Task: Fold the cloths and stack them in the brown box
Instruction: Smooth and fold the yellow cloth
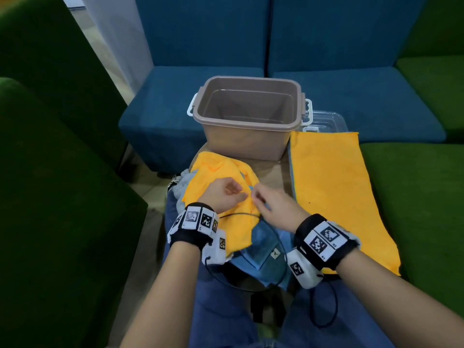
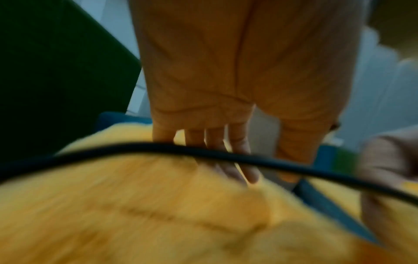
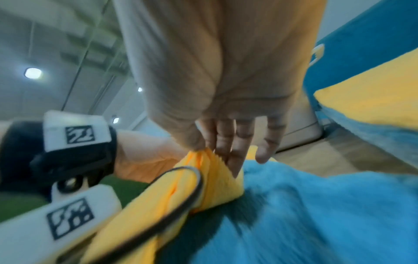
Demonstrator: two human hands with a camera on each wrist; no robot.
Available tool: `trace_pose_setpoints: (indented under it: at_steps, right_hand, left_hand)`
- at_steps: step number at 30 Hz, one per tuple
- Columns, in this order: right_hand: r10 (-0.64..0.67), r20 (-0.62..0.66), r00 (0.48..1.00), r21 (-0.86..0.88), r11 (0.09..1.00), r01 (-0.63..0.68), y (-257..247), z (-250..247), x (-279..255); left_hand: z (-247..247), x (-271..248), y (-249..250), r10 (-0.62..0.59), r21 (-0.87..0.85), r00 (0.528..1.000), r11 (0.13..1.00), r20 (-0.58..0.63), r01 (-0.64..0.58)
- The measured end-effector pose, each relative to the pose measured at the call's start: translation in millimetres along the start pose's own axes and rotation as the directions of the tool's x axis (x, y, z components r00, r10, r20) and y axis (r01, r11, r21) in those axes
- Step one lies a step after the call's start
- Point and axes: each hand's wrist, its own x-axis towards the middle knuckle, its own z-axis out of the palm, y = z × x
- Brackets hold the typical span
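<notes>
While both hands met over the crumpled yellow cloth, the right hand pinched its edge; the left hand curled loosely, near the brown box.

You had one brown box, empty, and one clear lid behind it. Orange cloths: two, one flat, one crumpled. Blue cloths: one, maybe more underneath, couldn't tell. Two hands, left and right.

Box at 12 o'clock on table; flat cloth at 3, crumpled cloth at 9, lid behind flat cloth.
</notes>
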Motion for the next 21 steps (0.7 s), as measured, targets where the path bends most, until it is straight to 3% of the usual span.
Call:
trace_pose_setpoints:
  at_steps: [3, 7, 11, 16, 21]
  right_hand:
    - [-0.051, -0.258, 0.965, 0.035, 0.997, 0.062, -15, -37, 10]
    - [-0.108, -0.470, 0.876, 0.048, 0.988, 0.147, -38, -85, 15]
    - [-0.132, -0.516, 0.846, 0.062, 0.980, 0.190, -57, -117, 7]
    - [-0.179, -0.523, 0.833, -0.018, 0.980, 0.199, -60, -142, 2]
    - [-0.129, -0.562, 0.817, -0.075, 0.992, 0.105, -43, -145, 5]
  left_hand:
    - [-12, -11, 46, 0.205, -0.116, 0.977, 0.971, -0.061, -0.211]
    - [-18, -17, 88, 0.382, 0.011, 0.892, 0.920, -0.244, -0.391]
    - [-20, -19, 119, 0.446, 0.023, 0.805, 0.879, -0.390, -0.476]
    - [-25, -11, 145, 0.484, 0.095, 0.767, 0.865, -0.421, -0.493]
    - [-22, -10, 161, 0.477, 0.096, 0.730, 0.862, -0.490, -0.498]
